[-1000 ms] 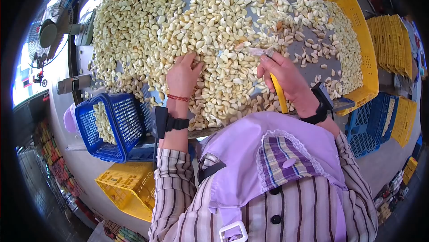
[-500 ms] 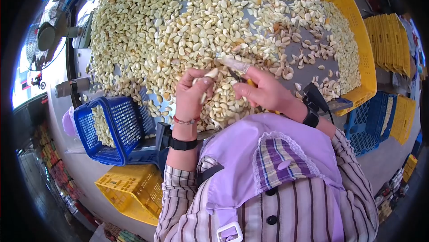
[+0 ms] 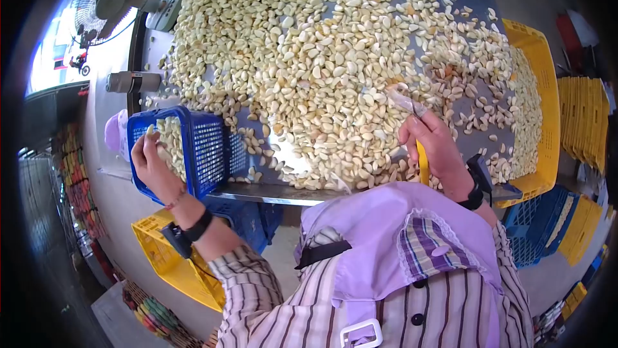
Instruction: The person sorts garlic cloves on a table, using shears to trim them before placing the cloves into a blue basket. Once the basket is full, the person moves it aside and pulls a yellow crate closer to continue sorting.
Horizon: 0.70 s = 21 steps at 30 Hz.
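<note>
My left hand [image 3: 154, 166] reaches over the open side of a blue basket [image 3: 207, 148] at the left table edge. A pale garlic clove [image 3: 150, 129] shows at its fingertips, close to the peeled cloves [image 3: 171, 145] inside. My right hand [image 3: 439, 150] is closed around a small knife with a yellow handle [image 3: 423, 163], above the front right of the garlic pile [image 3: 335, 84]. A whitish cover wraps its index finger [image 3: 407, 101]. The blade is hard to make out here.
A yellow crate [image 3: 547, 110] full of cloves stands at the table's right end. Below the blue basket sits another yellow crate [image 3: 174, 264]. A fan [image 3: 111, 0] is at the upper left, and the metal table edge [image 3: 277, 195] runs before me.
My left hand has moved from the pile's middle, where it held a clove near the knife, left and over the blue basket. My right hand stays over the pile with the knife; the view has shifted.
</note>
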{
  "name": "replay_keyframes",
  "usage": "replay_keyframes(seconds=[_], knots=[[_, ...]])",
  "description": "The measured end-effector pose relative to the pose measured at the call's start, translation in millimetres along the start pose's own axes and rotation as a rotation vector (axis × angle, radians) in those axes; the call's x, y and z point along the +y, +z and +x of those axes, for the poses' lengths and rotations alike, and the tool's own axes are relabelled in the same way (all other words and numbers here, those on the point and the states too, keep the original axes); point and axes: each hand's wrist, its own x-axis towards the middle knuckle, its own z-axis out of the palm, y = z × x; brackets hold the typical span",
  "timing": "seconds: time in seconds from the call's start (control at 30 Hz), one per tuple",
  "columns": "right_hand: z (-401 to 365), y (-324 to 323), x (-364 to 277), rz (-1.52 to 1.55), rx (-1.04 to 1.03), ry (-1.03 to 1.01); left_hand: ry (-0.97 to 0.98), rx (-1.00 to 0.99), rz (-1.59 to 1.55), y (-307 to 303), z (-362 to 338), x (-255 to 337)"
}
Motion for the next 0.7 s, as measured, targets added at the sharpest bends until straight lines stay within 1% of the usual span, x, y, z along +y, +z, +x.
replay_keyframes(seconds=[0.03, 0.1, 0.13, 0.2, 0.27, 0.3, 0.33, 0.37, 0.4, 0.43, 0.5, 0.53, 0.6, 0.63, 0.7], knots=[[1.3, 0.6, 1.3, -0.001, -0.005, -0.001, 0.001, 0.005, 0.001, -2.1, 2.4, -0.6], [5.4, 1.4, 4.6, -0.003, -0.024, 0.017, 0.765, 0.1, 1.182, -3.0, 7.2, -1.8], [5.7, 3.3, 3.6, -0.005, -0.028, 0.015, 0.795, 0.117, 1.091, 11.1, -0.5, 5.4], [5.2, 6.6, 1.9, -0.002, -0.059, -0.003, 0.735, -0.092, 0.78, 44.5, -21.0, 11.8], [6.1, 6.8, 3.8, -0.016, -0.066, -0.006, 0.628, -0.367, 0.629, 88.4, -39.6, 0.9], [5.5, 5.9, 4.3, -0.024, -0.071, -0.008, 0.597, -0.463, 0.566, 112.7, -50.1, -5.9], [3.8, 5.7, 3.8, -0.03, -0.06, -0.01, 0.597, -0.531, 0.583, 133.5, -56.9, -16.5], [2.0, 6.4, 2.7, -0.043, -0.053, -0.008, 0.461, -0.625, 0.526, 153.8, -62.8, -33.2], [0.1, 6.4, 0.9, -0.055, -0.045, -0.007, 0.666, -0.743, 0.542, 169.1, -60.4, -69.9], [-2.5, 5.6, -1.2, -0.058, -0.032, -0.014, 0.673, -0.747, 0.529, 172.5, -65.0, -63.0], [-6.4, 3.6, -4.4, -0.053, 0.013, 0.027, 0.434, -0.691, 0.698, 171.0, -79.9, -43.5], [-7.3, 2.5, -3.6, -0.031, 0.053, 0.028, 0.44, -0.699, 0.692, 165.7, -83.1, -42.7], [-3.3, -2.9, 2.9, -0.001, 0.072, 0.023, 0.409, -0.889, 0.914, 150.1, -82.2, -44.7], [-2.0, -4.7, 5.0, 0.028, 0.081, 0.02, 0.38, -1.046, 1.022, 140.0, -81.0, -35.0], [-1.0, -2.9, 5.0, 0.041, 0.105, 0.039, 0.4, -1.118, 1.075, 133.4, -81.9, -14.5]])
